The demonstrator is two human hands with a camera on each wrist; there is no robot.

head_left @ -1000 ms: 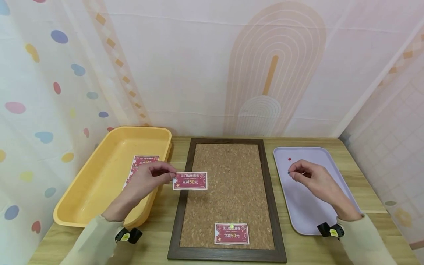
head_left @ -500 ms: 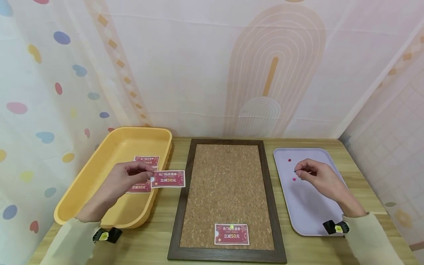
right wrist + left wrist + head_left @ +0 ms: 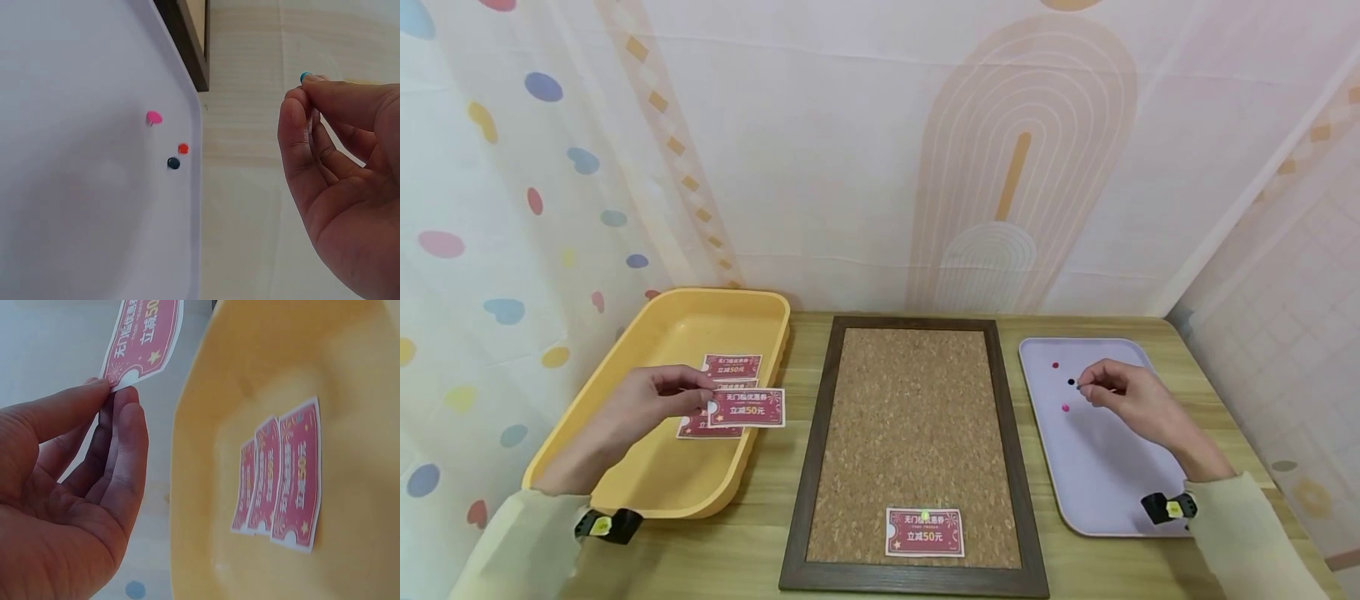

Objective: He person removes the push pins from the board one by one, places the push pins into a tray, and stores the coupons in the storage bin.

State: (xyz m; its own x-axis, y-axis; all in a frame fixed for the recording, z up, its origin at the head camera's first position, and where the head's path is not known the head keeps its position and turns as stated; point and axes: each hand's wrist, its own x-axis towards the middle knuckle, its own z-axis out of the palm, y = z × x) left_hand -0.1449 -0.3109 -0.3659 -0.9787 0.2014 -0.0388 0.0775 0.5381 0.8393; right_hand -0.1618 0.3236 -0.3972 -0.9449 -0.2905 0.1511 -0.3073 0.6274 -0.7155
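My left hand (image 3: pixel 632 410) pinches a red coupon (image 3: pixel 747 408) by its left end, above the right side of the yellow bin (image 3: pixel 542 454). Inside the bin, several more coupons (image 3: pixel 298 475) lie overlapping in the left wrist view. Over the lilac tray (image 3: pixel 1120 500), my right hand (image 3: pixel 1138 408) pinches a small blue thumbtack (image 3: pixel 305 77) between thumb and forefinger. A pink thumbtack (image 3: pixel 154 117), a red thumbtack (image 3: pixel 183 149) and a black thumbtack (image 3: pixel 174 163) rest on the tray. Low on the framed cork board (image 3: pixel 910 417), another coupon (image 3: pixel 925 537) bears a yellow-green thumbtack (image 3: pixel 925 515) at its top edge.
The dark wooden frame (image 3: pixel 1032 533) of the board stands between bin and tray on the wooden table (image 3: pixel 760 533). A patterned curtain (image 3: pixel 820 167) hangs behind the table and along both sides.
My left hand has carried the coupon leftward from over the board to the bin. The right hand has shifted slightly right, uncovering the pink and black thumbtacks.
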